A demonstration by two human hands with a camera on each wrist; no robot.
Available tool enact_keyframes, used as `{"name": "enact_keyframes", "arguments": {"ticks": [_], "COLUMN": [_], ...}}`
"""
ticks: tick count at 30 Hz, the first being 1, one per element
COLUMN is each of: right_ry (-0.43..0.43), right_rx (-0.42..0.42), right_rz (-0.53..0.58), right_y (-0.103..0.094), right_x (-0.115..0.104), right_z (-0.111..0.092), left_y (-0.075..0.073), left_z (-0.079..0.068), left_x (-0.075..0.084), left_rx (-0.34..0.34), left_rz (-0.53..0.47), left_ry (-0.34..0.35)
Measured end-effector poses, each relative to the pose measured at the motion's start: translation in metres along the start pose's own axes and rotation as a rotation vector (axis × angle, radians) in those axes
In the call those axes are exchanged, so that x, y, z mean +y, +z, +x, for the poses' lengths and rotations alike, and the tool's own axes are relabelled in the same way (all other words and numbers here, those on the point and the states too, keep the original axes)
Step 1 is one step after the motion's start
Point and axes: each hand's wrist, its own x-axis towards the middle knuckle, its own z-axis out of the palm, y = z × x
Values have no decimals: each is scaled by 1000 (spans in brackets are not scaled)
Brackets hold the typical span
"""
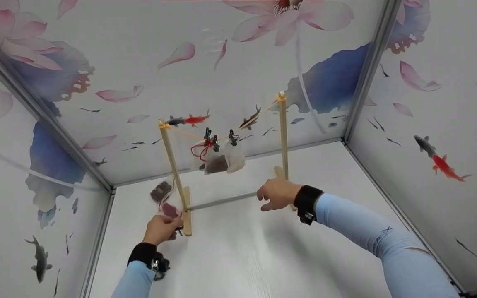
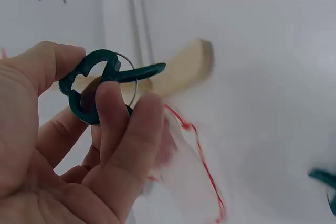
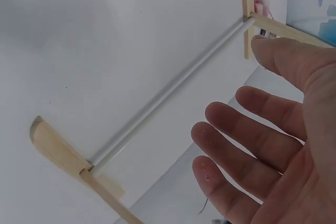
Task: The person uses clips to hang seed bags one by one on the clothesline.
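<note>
My left hand (image 1: 160,229) pinches a dark green spring clip (image 2: 139,73) between thumb and fingers. Just beyond it lies a small pouch with reddish contents (image 1: 170,210) and a red drawstring (image 2: 202,156), beside the left foot of a wooden stand. Behind that pouch is another with dark contents (image 1: 162,191). Held in the air near the right post (image 1: 283,140), my right hand (image 1: 280,193) has relaxed, parted fingers and nothing in its palm. Between the posts, black-looking clips (image 1: 233,137) hang a dark-filled pouch (image 1: 215,164) and a pale pouch (image 1: 235,159) from a sagging cord (image 1: 265,109).
The left post (image 1: 171,161) stands on a wooden foot, joined to the right one by a pale low rod (image 1: 222,200). Another green clip (image 2: 324,178) shows at the left wrist view's edge. Panels printed with lotus flowers and fish enclose the white table (image 1: 230,256).
</note>
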Motion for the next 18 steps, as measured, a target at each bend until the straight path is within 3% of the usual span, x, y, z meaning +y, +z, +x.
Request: {"name": "enact_keyframes", "arguments": {"ticks": [6, 8, 11, 15, 18], "right_ry": [-49, -48, -75, -119, -139], "right_rx": [123, 204, 371, 552, 592], "right_rz": [204, 264, 242, 118, 96], "right_y": [5, 5, 4, 4, 5], "right_x": [-39, -50, -60, -61, -59], "right_z": [14, 17, 19, 17, 13], "left_y": [39, 52, 64, 71, 75], "left_z": [-16, -19, -22, -26, -29], "left_x": [70, 94, 122, 143, 145], "left_rx": [-168, -211, -241, -254, -259], "left_rz": [-289, -397, -545, -630, -620], "left_ry": [134, 150, 161, 179, 187]}}
